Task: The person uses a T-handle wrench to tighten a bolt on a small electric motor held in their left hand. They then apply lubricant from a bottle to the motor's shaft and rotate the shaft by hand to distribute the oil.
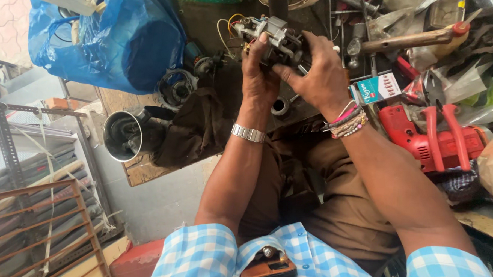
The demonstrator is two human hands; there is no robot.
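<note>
**A:** what's sitting around the bench, big stuff first?

**B:** blue bag (110,41), red drill (432,139), steel jar (121,135), hammer (408,39).

**A:** and the motor (272,38)?

**B:** it's sitting up between both hands over the bench, wires trailing left. Left hand (259,73) is closing on it from below, right hand (317,70) is clamping its right side, equally near.

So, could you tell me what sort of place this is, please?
Probably a small appliance repair workshop: both hands, left hand and right hand, hold a bare electric motor over a cluttered bench, with a hammer and red power drill nearby.
</note>
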